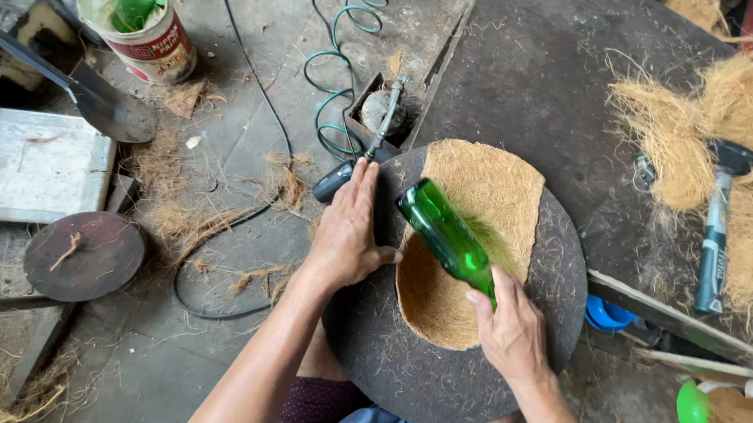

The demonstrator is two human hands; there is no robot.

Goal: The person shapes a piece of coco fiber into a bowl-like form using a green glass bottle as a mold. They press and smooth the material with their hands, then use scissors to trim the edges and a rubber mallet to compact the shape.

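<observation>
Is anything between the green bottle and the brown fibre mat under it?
Nothing visible. The right hand holds the bottle by its neck, lying straight on the mat. The left hand presses the round mould beside it.

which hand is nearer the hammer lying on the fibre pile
Right. The right hand grips the green bottle's neck, toward the hammer side. The left hand rests flat on the round dark mould, farther away.

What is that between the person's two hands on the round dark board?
In the head view, between the left hand and right hand lies a brown fibre mat, with the green bottle across it.
</observation>
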